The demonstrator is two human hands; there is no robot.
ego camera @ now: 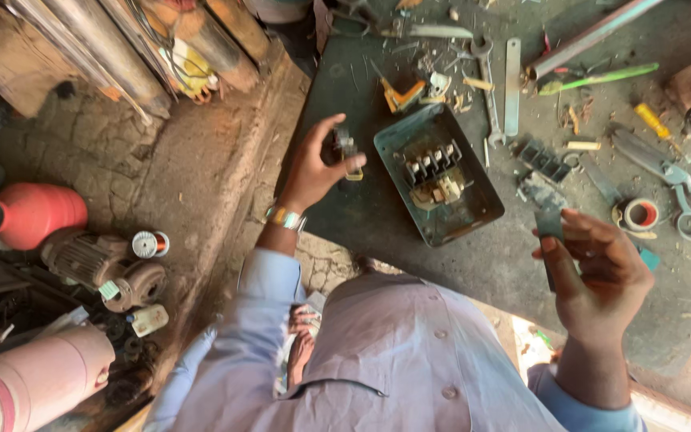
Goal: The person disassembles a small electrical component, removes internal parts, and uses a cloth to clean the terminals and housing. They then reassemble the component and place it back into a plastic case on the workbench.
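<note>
Dark tabletop (513, 264) littered with tools and scraps; open green switch box (439, 174) near its middle, lid off, terminal block and fuse carriers exposed inside. Pink and red motor housings on floor at left, small copper wire spool (149, 244) among them. Scissors (681, 188) and tape roll (641, 214) at right edge of tabletop, spanner (487, 88) and flat metal bar (512, 84) beyond the box, orange-handled tool (400, 94) just above it.

Left hand (313, 168) raised just left of the box, fingers (351, 164) clamped on a small dark switch part (344, 148) (exact kind too small to tell). Right hand (601, 280) held near right of the box, fingers (569, 236) closed on a thin dark flat strip (549, 228), upright, lower end hidden behind the palm.

Judged from layout: box opened and partly stripped, two pieces out and in hand; loose dark block (544, 160) lying beside box. Rest of internals seated, lid not refitted; roughly mid-way.
</note>
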